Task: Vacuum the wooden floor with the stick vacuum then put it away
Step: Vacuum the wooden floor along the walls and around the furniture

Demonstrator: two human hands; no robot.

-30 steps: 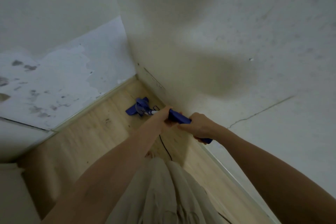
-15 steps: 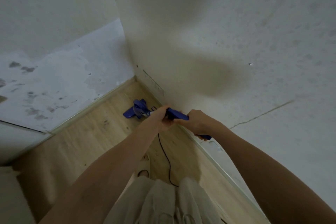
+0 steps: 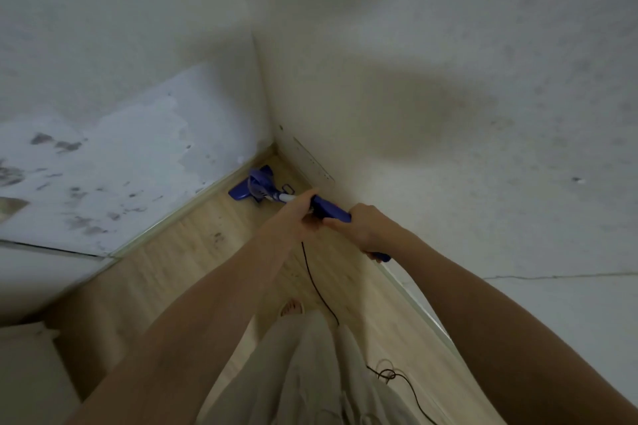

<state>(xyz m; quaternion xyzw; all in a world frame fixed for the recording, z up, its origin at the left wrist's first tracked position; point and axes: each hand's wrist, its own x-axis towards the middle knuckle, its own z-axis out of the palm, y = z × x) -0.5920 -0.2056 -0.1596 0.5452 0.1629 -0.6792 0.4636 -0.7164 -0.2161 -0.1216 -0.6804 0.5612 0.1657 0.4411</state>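
Now that the head point(image 3: 254, 187) sits nearer the corner than a second ago, both hands, left point(image 3: 299, 217) and right point(image 3: 367, 229), still grip the vacuum point(image 3: 330, 211), so sweeping the floor point(image 3: 179, 252) goes on

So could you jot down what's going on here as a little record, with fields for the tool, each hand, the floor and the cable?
tool: blue stick vacuum, held at a low slant
vacuum head: on the wooden floor, in the corner where two walls meet
left hand: grips the vacuum near the white tube
right hand: grips the blue handle
cable: black, trails down from the vacuum across the floor, loosely looped near the bottom
walls: pale, the left one patchy and stained
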